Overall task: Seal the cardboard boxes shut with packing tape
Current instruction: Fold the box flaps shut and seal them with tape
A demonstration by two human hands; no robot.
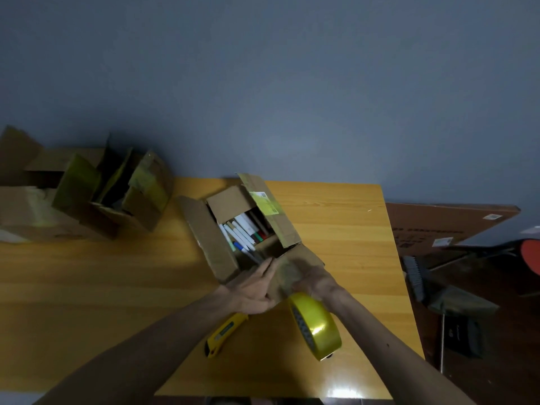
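Observation:
A small open cardboard box (pixel 222 258) sits mid-table with several markers and pens (pixel 245 232) inside and all its flaps out. My left hand (pixel 257 290) lies with straight fingers against the near flap (pixel 285 273). My right hand (pixel 309 280) is on the same flap from the right, blurred by motion, so its grip is unclear. A yellow roll of packing tape (pixel 317 327) stands on edge just below my right wrist. A yellow utility knife (pixel 223 334) lies on the table under my left forearm.
More open cardboard boxes (pixel 87 197) with taped flaps crowd the table's back left. The wooden table (pixel 336 244) ends at the right, where a flat brown carton (pixel 438 226), a broom (pixel 415 276) and a red chair (pixel 531 255) stand on the floor.

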